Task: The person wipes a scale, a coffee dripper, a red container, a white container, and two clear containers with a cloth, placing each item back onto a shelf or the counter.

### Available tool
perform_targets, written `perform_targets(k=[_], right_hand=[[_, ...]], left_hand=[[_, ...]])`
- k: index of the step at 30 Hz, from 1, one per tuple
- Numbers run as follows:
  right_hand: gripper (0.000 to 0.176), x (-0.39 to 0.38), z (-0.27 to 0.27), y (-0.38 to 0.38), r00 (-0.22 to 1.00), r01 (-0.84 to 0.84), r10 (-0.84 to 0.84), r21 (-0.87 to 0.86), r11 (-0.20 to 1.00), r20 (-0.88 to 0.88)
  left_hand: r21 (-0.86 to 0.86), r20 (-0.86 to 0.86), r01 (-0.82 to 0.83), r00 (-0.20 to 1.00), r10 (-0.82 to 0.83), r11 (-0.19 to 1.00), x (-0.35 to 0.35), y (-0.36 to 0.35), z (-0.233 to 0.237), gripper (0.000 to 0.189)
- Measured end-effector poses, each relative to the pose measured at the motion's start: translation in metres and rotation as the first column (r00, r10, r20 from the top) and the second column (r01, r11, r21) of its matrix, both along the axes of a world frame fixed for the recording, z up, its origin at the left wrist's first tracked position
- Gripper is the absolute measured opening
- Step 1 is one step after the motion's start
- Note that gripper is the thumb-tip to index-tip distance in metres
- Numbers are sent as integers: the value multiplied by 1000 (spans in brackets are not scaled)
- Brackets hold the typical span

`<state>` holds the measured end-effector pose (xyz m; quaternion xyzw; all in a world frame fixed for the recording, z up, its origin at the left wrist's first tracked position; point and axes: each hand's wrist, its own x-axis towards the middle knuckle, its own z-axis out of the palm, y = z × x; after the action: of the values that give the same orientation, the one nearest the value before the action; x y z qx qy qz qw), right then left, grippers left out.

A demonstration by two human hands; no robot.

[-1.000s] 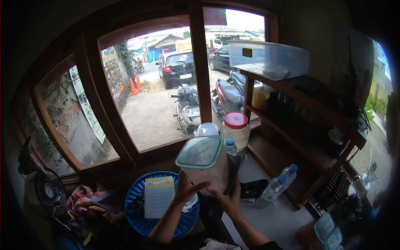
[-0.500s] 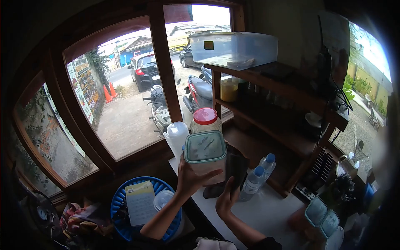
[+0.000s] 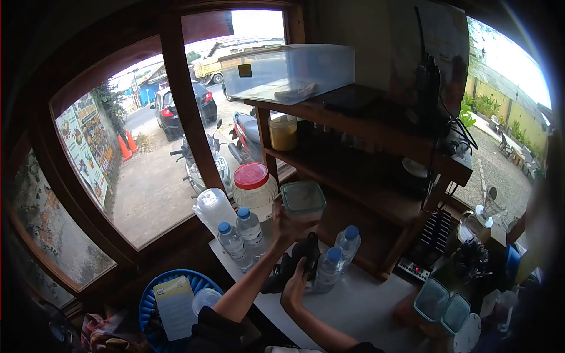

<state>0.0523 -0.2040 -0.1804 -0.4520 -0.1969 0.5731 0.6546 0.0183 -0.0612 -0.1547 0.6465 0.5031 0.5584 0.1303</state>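
My left hand (image 3: 287, 226) is wrapped round a clear square food container (image 3: 303, 213) with a greenish lid, holding it up over the white counter (image 3: 365, 300). Below it, my right hand (image 3: 295, 287) has its fingers closed on a dark, soft-looking item that resembles a black cloth (image 3: 307, 253); its exact kind is hard to make out. Two water bottles (image 3: 329, 267) with blue caps stand just right of the cloth. Another pair of water bottles (image 3: 235, 244) is left of my left forearm. A red-lidded jar (image 3: 252, 187) stands behind them by the window.
A wooden shelf (image 3: 365, 182) rises behind the counter, with a large translucent bin (image 3: 318, 73) on top. Green-lidded containers (image 3: 432, 300) stand at the right. A blue basket (image 3: 150, 294) with a paper (image 3: 175, 309) sits lower left. A stack of plastic cups (image 3: 215, 212) leans near the window.
The container has moved right, from in front of the red-lidded jar to beside it, uncovering the left bottles. My right hand has closed on the dark item. The head view has turned right.
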Motion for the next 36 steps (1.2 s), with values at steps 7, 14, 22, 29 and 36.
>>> perform_targets(k=[7, 14, 22, 29, 36], right_hand=[[92, -3, -31, 15, 982, 33, 9, -214, 976, 189], [69, 2, -32, 18, 1000, -29, 29, -177, 984, -1], [60, 1, -67, 37, 999, 23, -13, -260, 965, 41], [62, 2, -48, 37, 1000, -7, 3, -262, 965, -13], [64, -3, -57, 43, 999, 29, -38, -278, 960, -29]], left_hand=[[3, 62, 4, 998, -4, 1000, 17, 104, -61, 86], [-99, 127, -168, 975, 180, 981, 41, 158, -70, 111], [-63, 192, -190, 961, 199, 980, 26, 198, -93, 120], [-300, -19, -449, 885, 466, 841, 30, 190, -78, 128], [-366, -31, -352, 930, 366, 862, 22, 183, -90, 110]])
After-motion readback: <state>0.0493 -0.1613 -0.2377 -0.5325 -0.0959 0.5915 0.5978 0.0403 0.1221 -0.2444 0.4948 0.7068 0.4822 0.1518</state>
